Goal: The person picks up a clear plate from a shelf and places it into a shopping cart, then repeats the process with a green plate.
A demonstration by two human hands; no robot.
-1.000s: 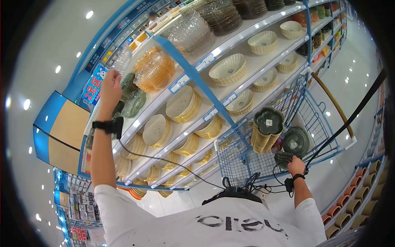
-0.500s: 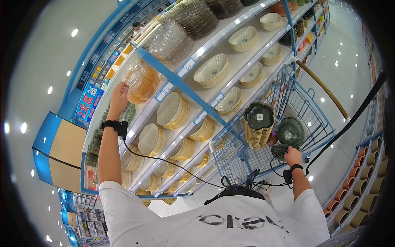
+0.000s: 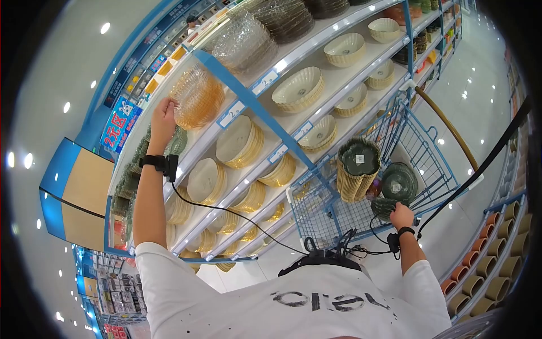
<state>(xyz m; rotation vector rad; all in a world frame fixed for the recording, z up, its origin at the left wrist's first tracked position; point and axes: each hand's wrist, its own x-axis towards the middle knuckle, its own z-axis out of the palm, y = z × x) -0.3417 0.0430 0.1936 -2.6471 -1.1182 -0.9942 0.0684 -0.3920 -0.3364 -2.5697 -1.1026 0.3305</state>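
Observation:
My left hand (image 3: 163, 117) is raised to the upper shelf, fingers closed at the left edge of a stack of clear amber ribbed plates (image 3: 197, 97). How many plates it grips cannot be made out. Down at the shopping cart (image 3: 316, 212), my right hand (image 3: 402, 215) pinches the rim of a dark green dish (image 3: 384, 208). Beside that dish lies a round dark green plate (image 3: 398, 179). A tall stack of flower-shaped dishes (image 3: 359, 164), green on top with a white label, stands in the cart.
Cream fluted bowls (image 3: 298, 87) and gold-sided round bowls (image 3: 239, 140) fill the tilted shelves. A blue shelf post (image 3: 257, 107) rises right of the amber plates. Wrapped clear plates (image 3: 244, 42) sit beyond it. Terracotta and olive pots (image 3: 497, 246) line the right-hand rack.
The view has shifted slightly, so the shelves sit a little further right. Both hands keep nearly the same places, the left at the amber plates and the right on the green dish.

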